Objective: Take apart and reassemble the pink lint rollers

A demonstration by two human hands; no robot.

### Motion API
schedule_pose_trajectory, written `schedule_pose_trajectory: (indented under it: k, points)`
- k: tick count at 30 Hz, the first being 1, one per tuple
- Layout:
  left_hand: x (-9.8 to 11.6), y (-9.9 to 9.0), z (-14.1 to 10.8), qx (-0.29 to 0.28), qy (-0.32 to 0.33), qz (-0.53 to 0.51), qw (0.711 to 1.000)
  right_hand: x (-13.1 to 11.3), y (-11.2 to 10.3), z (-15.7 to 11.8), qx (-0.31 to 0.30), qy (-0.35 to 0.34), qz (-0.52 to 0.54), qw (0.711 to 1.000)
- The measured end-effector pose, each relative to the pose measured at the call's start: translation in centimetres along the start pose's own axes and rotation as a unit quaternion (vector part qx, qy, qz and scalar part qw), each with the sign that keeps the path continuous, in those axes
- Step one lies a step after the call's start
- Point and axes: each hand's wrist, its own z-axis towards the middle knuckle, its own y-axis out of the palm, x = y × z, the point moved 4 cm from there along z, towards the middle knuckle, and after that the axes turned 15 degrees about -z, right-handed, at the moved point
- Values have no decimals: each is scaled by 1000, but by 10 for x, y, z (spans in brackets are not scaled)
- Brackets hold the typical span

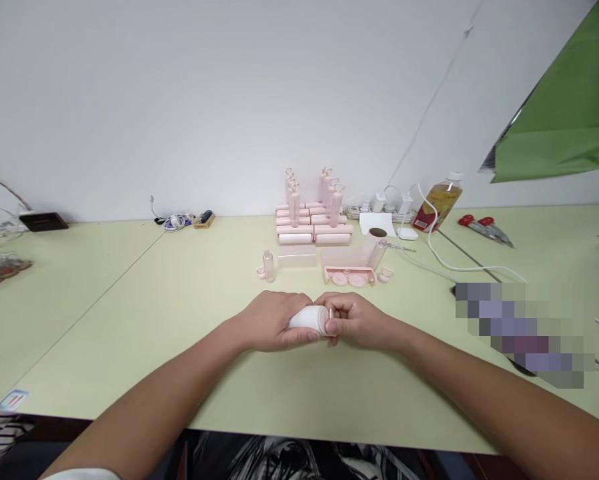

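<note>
My left hand (279, 321) is wrapped round a white cylinder (307, 320) lying on its side above the front part of the table. At the cylinder's right end, my right hand (352, 321) pinches a small pale pink piece (330, 313), largely hidden by the fingers. Just beyond my hands stands a small clear pink bottle (268, 267) with a little pink ringed cap (261, 273) beside it. An open pink case (349, 276) with two round discs lies beyond my right hand, and another ringed cap (385, 275) is at its right.
Several pink cases (295, 235) with upright pink bottles (294, 205) stand near the wall. A drink bottle (438, 203), white cables (459, 268) and red-ended tools (484, 229) are at the right. Coiled cable (174, 222) and a small box (204, 220) lie back left.
</note>
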Motion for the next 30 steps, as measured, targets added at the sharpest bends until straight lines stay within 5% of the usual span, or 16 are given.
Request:
schedule_pose_trajectory:
  k: [8,30]
  points:
    - [-7,0,2,10,-46,102,994,6,-1,0,29,-56,-166,984]
    - [-7,-3,1,0,-73,124,990,-8,4,-5,81,-43,-250,964]
